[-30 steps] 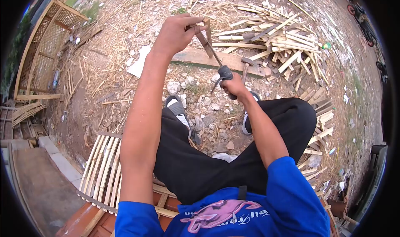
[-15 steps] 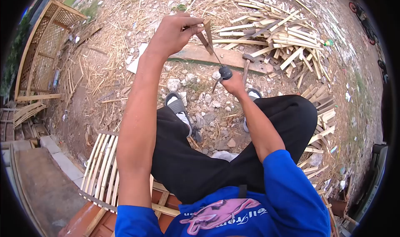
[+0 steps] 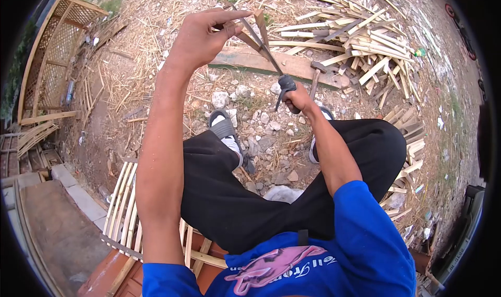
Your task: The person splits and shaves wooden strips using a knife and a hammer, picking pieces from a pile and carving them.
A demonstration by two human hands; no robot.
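My left hand is raised ahead of me, thumb and index finger pinching thin wooden strips that form a narrow V. My right hand grips the black handle of a long-bladed tool. Its dark, narrow blade slants up and left, crossing in front of or beside the strips; whether they touch, I cannot tell. Below the strips a thick wooden plank lies on the ground. On the plank's right part rests the head of a hammer, its handle pointing toward me behind my right hand.
A heap of split wood strips lies beyond the plank to the right. More strips lie beside my right knee. A slatted wooden piece is at my left, and a lattice frame stands farther left. Stones litter the ground.
My right hand has turned the tool, so its blade shows longer and reaches up past the strips. My left hand has shifted slightly up and left with the strips.
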